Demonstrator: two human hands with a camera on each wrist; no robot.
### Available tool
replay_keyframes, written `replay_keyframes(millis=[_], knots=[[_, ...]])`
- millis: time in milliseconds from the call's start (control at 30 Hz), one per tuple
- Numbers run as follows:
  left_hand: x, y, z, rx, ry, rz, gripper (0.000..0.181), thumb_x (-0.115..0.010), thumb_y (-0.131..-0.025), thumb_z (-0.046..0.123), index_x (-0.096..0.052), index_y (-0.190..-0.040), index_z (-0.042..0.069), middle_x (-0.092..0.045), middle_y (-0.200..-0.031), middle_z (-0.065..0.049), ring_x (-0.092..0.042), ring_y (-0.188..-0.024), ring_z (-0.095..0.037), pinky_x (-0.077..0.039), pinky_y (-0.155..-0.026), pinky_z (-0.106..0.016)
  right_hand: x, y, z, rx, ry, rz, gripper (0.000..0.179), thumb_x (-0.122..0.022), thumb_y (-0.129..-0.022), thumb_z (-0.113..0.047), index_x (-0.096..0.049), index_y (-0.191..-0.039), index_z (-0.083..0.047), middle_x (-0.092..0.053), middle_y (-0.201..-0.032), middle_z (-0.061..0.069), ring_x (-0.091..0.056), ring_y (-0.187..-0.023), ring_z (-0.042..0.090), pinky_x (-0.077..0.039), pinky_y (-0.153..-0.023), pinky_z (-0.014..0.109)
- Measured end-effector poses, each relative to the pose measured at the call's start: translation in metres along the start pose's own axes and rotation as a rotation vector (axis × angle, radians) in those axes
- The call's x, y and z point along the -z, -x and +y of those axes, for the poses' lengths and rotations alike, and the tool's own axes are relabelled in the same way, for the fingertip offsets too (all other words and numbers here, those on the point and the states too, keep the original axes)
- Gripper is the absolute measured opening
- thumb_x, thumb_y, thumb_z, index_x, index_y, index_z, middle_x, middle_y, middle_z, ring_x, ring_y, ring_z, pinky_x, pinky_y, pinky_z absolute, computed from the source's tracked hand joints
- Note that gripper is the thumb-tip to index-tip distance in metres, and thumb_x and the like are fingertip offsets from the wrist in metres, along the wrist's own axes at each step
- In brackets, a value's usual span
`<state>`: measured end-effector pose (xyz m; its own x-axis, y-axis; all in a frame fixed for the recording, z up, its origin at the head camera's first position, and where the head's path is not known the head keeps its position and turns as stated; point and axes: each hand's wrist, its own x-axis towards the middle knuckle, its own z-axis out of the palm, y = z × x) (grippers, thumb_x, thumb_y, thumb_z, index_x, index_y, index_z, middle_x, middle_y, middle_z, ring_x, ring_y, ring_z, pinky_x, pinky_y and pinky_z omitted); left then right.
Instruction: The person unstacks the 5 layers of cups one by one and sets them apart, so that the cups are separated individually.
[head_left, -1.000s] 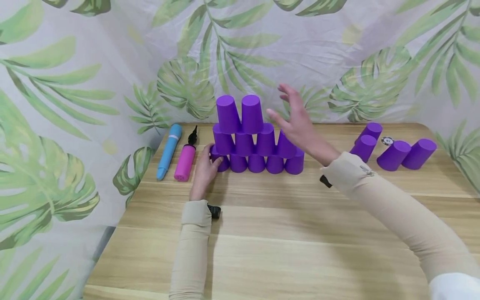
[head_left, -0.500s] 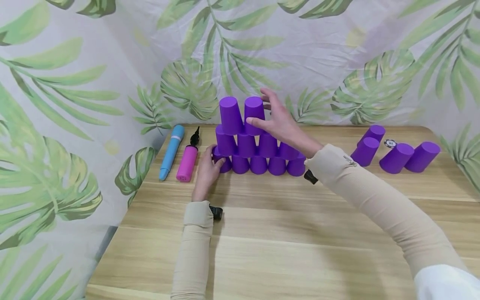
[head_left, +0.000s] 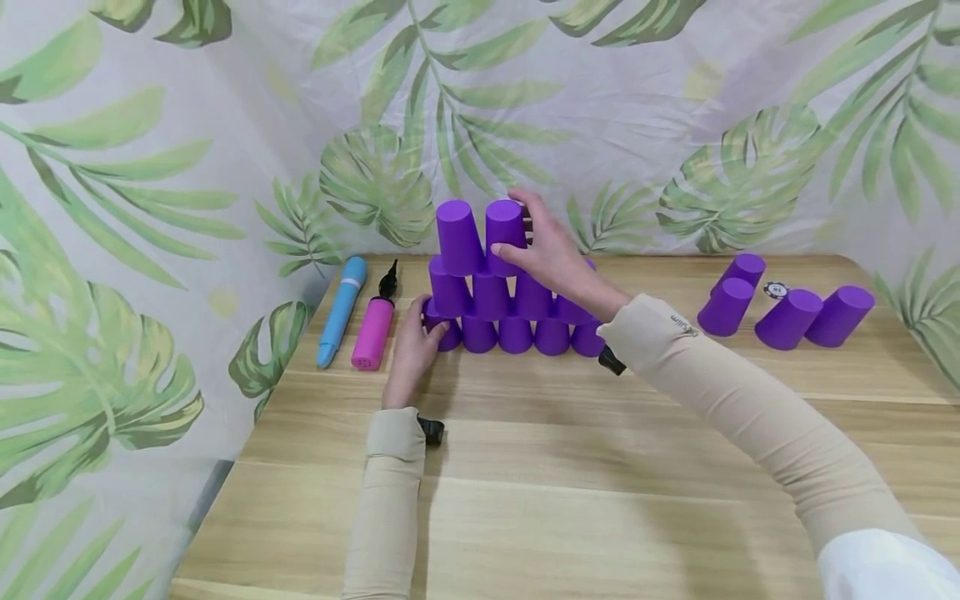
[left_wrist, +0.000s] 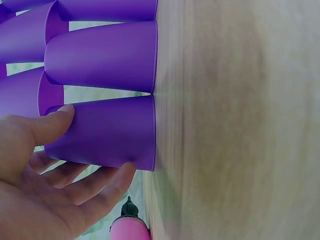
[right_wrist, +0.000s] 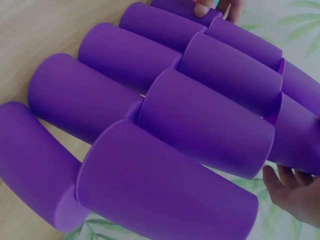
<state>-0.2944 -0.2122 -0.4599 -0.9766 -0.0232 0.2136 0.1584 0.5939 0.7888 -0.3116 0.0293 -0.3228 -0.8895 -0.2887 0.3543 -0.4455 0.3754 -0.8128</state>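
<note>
Purple cups stand upside down in a stacked wall, with several in the bottom row, several in the middle row and two on top. My right hand [head_left: 551, 258] holds the right-hand top cup [head_left: 502, 223], thumb on its front and fingers round its far side. Beside it is the left top cup [head_left: 459, 237]. My left hand [head_left: 411, 350] grips the leftmost bottom cup [left_wrist: 105, 132], the thumb near its upper end and fingers along its outer side. The right forearm hides part of the wall's right end. In the right wrist view, the right hand [right_wrist: 295, 195] shows only partly.
Left of the wall lie a pink hand pump [head_left: 372, 333] with a black nozzle and a blue stick-shaped thing [head_left: 342, 312]. Several loose purple cups [head_left: 787, 320] stand at the right, with a black-and-white chip [head_left: 776, 289] among them. A leaf-print cloth [head_left: 622, 100] hangs behind the wooden table [head_left: 525, 500].
My right hand has moved left from beside the wall and taken hold of the right-hand top cup. The left hand stays on the bottom-left cup.
</note>
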Motion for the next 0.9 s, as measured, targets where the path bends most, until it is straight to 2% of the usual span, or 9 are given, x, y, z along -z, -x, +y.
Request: replay_keyframes(millis=[133,267,600,767,900], knots=[[-0.004,0.001,-0.002,0.006,0.003,-0.003,0.057,-0.062,-0.092,0.006,-0.037,-0.142,-0.001,-0.045,-0.140,-0.023,-0.047,-0.125,-0.038,-0.040,-0.106,-0.048,0.003,0.004,0.003,0.013,-0.033,0.039,0.070,-0.071,-0.087,-0.016,-0.033,-0.146,-0.012,-0.050,-0.134,0.013,-0.054,-0.117,0.029,-0.049,-0.095,0.035],[-0.007,0.001,-0.001,0.013,0.012,-0.007,0.057,-0.062,-0.092,0.007,-0.037,-0.143,-0.001,-0.045,-0.140,-0.023,-0.047,-0.125,-0.038,-0.040,-0.106,-0.048,0.014,0.014,0.005,0.060,-0.080,0.131,0.069,-0.073,-0.085,-0.013,-0.037,-0.143,-0.011,-0.053,-0.131,0.014,-0.055,-0.115,0.027,-0.050,-0.094,0.037],[-0.002,-0.001,0.002,0.012,-0.002,-0.014,0.058,-0.061,-0.093,0.006,-0.035,-0.144,-0.002,-0.044,-0.141,-0.025,-0.046,-0.126,-0.041,-0.039,-0.106,-0.051,0.068,0.069,0.025,0.139,-0.141,0.375,0.066,-0.072,-0.082,0.002,-0.041,-0.140,-0.005,-0.051,-0.131,0.014,-0.055,-0.115,0.025,-0.050,-0.097,0.039],[0.001,-0.001,0.002,0.008,-0.007,-0.013,0.058,-0.062,-0.092,0.006,-0.035,-0.143,-0.003,-0.044,-0.141,-0.025,-0.046,-0.126,-0.041,-0.039,-0.106,-0.050,0.101,0.098,0.038,0.112,-0.187,0.508,0.066,-0.073,-0.080,0.003,-0.046,-0.138,-0.013,-0.052,-0.130,0.009,-0.054,-0.116,0.023,-0.049,-0.098,0.036],[0.000,-0.001,0.003,0.012,-0.007,-0.014,0.059,-0.062,-0.092,0.007,-0.035,-0.144,-0.002,-0.044,-0.142,-0.025,-0.046,-0.126,-0.041,-0.039,-0.107,-0.050,0.126,0.123,0.054,0.043,-0.168,0.590,0.067,-0.075,-0.080,-0.001,-0.045,-0.138,-0.016,-0.054,-0.130,0.007,-0.054,-0.118,0.023,-0.048,-0.099,0.034]])
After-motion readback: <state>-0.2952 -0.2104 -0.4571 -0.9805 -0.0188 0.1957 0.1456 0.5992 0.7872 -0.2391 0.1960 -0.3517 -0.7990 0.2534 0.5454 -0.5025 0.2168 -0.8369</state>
